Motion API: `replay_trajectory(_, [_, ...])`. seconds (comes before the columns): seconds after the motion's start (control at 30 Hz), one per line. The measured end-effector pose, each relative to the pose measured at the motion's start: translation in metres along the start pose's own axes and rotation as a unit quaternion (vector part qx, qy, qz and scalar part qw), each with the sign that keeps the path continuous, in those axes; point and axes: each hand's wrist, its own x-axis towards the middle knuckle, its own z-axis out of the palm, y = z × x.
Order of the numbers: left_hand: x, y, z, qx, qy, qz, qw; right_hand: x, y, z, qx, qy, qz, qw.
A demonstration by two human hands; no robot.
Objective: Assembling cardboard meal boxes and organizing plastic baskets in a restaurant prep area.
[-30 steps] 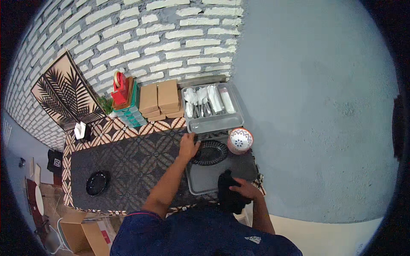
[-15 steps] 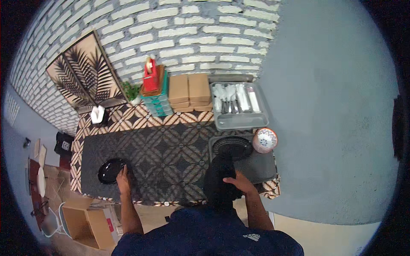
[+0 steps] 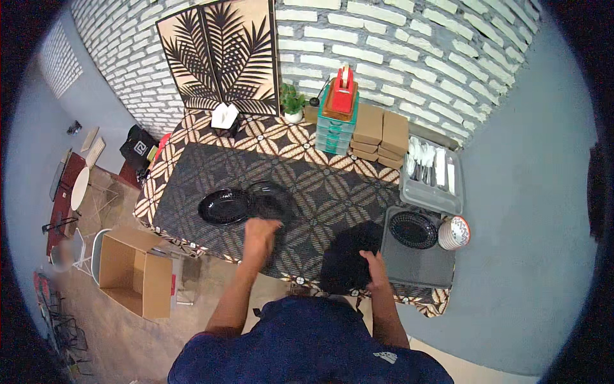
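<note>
A glossy black oval dish [image 3: 224, 206] lies on the dark woven runner, left of the middle. Close against its right side is a second black dish [image 3: 267, 193], blurred. My left hand [image 3: 258, 238] is closed at the near edge of that second dish and seems to grip its rim; the fingertips are partly hidden. My right hand [image 3: 377, 269] hovers by the table's front edge, left of the grey tray, thumb apart from the fingers and nothing seen in it. On that tray [image 3: 416, 272] sits a black ribbed oval dish [image 3: 414, 230].
Patterned bowls [image 3: 454, 233] stand at the tray's right. Behind are a clear cutlery bin [image 3: 432, 195], brown boxes [image 3: 377, 128], a teal drawer unit [image 3: 334, 134] with a red tape dispenser [image 3: 342, 93], and a napkin holder [image 3: 224, 118]. An open carton [image 3: 134, 275] stands left on the floor.
The view has turned left. A second black dish now shows beside the first, and my left hand has moved to its near edge. My right hand now sits left of the tray.
</note>
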Motion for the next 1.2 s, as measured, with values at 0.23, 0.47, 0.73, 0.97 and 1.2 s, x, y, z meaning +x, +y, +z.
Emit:
replay_trajectory(0.23, [-0.012, 0.086, 0.003, -0.164, -0.203, 0.197, 0.945, 0.0, 0.009, 0.039, 0.016, 0.11, -0.039, 0.993])
replay_trajectory(0.47, [-0.02, 0.09, 0.049, -0.686, 0.05, -0.248, 0.682, -0.01, 0.037, 0.039, -0.105, 0.092, -0.19, 0.972])
replay_trajectory(0.73, [0.009, 0.085, 0.062, -0.809, -0.158, -0.433, 0.364, -0.021, 0.021, 0.049, -0.077, 0.213, -0.291, 0.93])
replay_trajectory(0.97, [0.022, 0.105, 0.045, -0.807, -0.116, -0.398, 0.421, -0.085, -0.056, 0.066, -0.058, 0.232, -0.415, 0.878])
replay_trajectory(1.2, [-0.002, 0.121, 0.066, -0.781, -0.1, -0.261, 0.559, -0.061, -0.044, 0.115, -0.669, -0.047, -0.442, 0.595])
